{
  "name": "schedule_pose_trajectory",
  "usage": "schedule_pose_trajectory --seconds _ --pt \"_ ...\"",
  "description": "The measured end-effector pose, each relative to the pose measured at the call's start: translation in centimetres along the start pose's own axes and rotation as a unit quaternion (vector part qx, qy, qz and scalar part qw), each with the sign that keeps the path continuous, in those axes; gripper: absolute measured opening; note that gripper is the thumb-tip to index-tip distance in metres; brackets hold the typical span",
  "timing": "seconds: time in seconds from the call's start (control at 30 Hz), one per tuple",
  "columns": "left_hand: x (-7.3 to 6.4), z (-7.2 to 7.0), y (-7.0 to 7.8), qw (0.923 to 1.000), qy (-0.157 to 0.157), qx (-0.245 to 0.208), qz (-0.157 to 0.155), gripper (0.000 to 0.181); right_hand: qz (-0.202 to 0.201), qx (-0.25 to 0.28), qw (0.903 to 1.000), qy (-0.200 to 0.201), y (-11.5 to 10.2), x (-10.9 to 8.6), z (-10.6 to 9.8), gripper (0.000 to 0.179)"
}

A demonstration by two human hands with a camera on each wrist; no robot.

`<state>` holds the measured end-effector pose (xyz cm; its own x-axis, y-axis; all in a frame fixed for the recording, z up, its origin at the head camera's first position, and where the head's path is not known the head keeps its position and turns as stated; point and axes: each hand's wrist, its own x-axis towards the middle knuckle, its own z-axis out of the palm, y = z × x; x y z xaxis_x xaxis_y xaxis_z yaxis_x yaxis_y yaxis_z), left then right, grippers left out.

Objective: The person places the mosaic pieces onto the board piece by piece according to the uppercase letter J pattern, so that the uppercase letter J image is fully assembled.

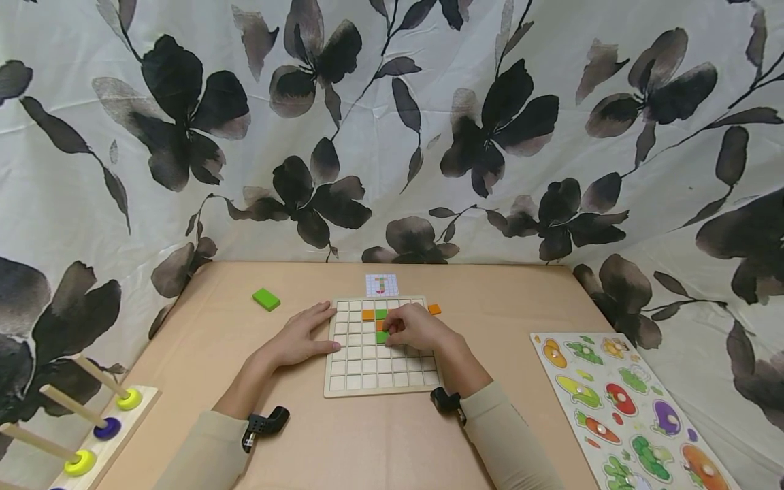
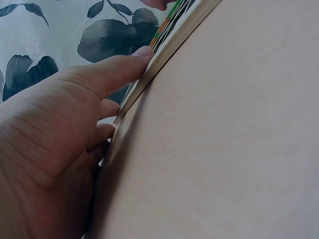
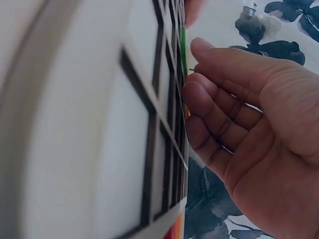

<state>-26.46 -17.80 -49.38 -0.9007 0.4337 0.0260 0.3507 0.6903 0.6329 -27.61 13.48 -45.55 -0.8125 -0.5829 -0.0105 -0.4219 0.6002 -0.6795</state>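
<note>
A pale wooden grid board (image 1: 343, 393) lies on the table, divided into small square cells. In its upper part sit an orange tile (image 1: 367, 315), a green tile (image 1: 381, 314), a second orange tile (image 1: 379, 326) and a lower green tile (image 1: 382, 337). My left hand (image 1: 301, 337) rests at the board's left edge, thumb and fingertips against it, as the left wrist view confirms. Over these tiles is my right hand (image 1: 416, 325), fingers bent and tips at the board's surface. Whether it pinches a tile is hidden.
Behind the board lies a small pattern card (image 1: 382, 285). A loose orange tile (image 1: 434, 309) lies beyond the board's right edge, and a green block (image 1: 266, 299) at far left. A peg stand (image 1: 125, 422) is left; a vegetable puzzle board (image 1: 588, 371) lies right.
</note>
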Motion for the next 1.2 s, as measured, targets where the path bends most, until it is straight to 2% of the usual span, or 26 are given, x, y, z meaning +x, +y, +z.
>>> schedule_pose_trajectory --seconds 0.17,0.57,1.2 --pt "0.0 0.0 0.0 1.0000 -0.001 0.001 0.000 0.088 -0.015 0.011 0.9994 0.030 0.0 -0.1 -0.7 0.020" --pt "0.0 0.0 0.0 1.0000 0.003 0.006 0.005 0.087 -0.009 0.015 0.9945 0.103 0.1 -1.0 -2.6 0.035" --pt "0.1 0.0 -0.2 0.9999 0.005 0.005 0.011 0.089 0.018 0.052 0.9843 0.167 1.9 -1.9 -4.0 0.031"
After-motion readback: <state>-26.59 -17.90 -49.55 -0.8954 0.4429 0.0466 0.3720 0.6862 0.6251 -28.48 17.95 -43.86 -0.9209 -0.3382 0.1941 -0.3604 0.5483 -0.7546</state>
